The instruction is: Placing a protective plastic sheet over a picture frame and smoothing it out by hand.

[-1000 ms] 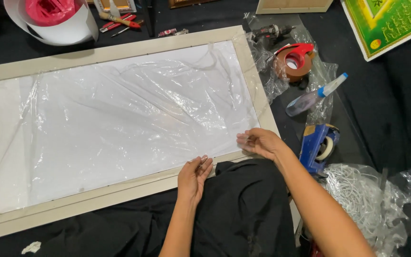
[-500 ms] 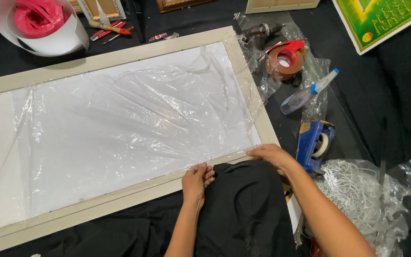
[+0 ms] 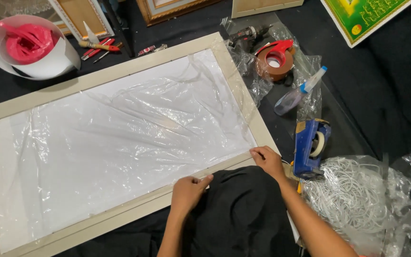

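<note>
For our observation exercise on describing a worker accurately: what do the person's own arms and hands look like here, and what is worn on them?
The left hand and right hand are both bare: no gloves, and no rings, watch or bracelet that show. Both forearms are bare too, with no sleeve reaching into view. No markings can be made out.

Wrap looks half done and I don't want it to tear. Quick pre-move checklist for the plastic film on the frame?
1. Both hands at the near rail: ok. Left hand and right hand sit on the frame's near edge.
2. Grip on the plastic film: cannot tell; fingertips curl at the edge, film too clear to see.
3. Film flat: not ok; wrinkles run across the white panel.
4. Film covers the far right corner: ok; it spills past it.
5. Tape within reach: ok; blue tape dispenser lies beside the right hand.
6. Film taped down: cannot tell.
</note>
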